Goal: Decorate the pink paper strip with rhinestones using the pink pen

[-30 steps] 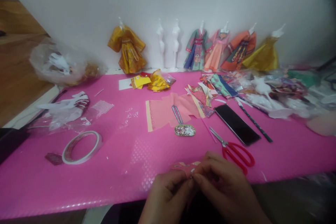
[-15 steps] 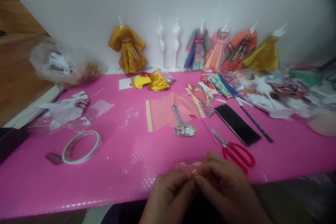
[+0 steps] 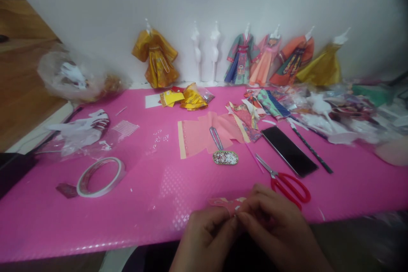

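At the table's front edge, my left hand point(image 3: 208, 231) pinches a small pink fabric piece point(image 3: 223, 203) with pale trim between thumb and fingers. My right hand point(image 3: 270, 219) is closed on the same piece from the right, its thumb tip meeting my left fingertips. A tiny white bit shows on the cloth there; what it is I cannot make out. Red-handled scissors point(image 3: 287, 185) lie just beyond my right hand, blades slightly apart. Further back, a larger pink cloth piece point(image 3: 197, 136) lies flat, with a beaded strip point(image 3: 216, 138) and a glittery oval piece point(image 3: 225, 157) by it.
A roll of white tape point(image 3: 119, 174) lies on the left of the pink table point(image 3: 143, 221). A black phone point(image 3: 288, 151) rests right of centre. Dressed doll forms point(image 3: 156, 57) and bare white forms point(image 3: 215, 49) line the wall. Plastic bags and scraps point(image 3: 318, 110) crowd the right.
The view has shifted very slightly. Both hands keep hold of the pink fabric piece, with only small finger movement at the pinch.
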Tool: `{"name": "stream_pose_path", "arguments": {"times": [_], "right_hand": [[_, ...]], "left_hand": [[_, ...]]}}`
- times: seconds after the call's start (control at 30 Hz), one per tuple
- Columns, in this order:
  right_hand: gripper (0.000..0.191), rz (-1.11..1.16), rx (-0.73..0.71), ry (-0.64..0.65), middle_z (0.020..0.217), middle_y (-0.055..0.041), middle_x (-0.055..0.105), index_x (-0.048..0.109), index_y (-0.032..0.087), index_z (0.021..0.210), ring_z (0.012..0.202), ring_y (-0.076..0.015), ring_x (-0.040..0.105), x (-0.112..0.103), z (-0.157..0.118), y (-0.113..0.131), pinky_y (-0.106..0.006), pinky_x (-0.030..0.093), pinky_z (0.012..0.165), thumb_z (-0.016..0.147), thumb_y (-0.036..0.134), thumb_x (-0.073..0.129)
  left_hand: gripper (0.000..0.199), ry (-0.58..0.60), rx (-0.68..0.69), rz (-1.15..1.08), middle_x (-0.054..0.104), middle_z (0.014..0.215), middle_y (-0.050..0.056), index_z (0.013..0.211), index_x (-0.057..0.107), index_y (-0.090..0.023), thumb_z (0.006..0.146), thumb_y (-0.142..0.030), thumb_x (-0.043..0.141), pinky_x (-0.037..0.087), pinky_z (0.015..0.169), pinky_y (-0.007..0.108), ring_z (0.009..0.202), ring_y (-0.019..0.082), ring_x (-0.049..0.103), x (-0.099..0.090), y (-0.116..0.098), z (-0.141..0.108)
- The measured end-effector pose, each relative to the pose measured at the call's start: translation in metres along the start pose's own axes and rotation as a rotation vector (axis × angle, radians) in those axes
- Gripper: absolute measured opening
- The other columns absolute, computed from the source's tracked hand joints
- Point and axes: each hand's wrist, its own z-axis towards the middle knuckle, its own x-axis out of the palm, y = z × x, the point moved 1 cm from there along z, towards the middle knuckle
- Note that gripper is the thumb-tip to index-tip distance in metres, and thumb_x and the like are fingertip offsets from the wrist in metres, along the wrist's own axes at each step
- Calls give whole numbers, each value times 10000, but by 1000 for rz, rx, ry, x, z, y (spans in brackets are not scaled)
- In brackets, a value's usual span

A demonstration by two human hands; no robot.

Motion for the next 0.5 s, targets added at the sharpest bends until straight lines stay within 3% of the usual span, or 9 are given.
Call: {"name": "stream_pose_path", "arguments": {"times": [0.5], "right_hand": [[162,-104,-94,-79,668,2,548,626,201,739,616,-141,561,5,-1,-3,-257,425,543,886,191,557]], "left_hand": [[300,-12,-4,145,482,597,-29,588,510,-198,880,-266,500,349,569,264,589,138,423,0,0,-1]]}}
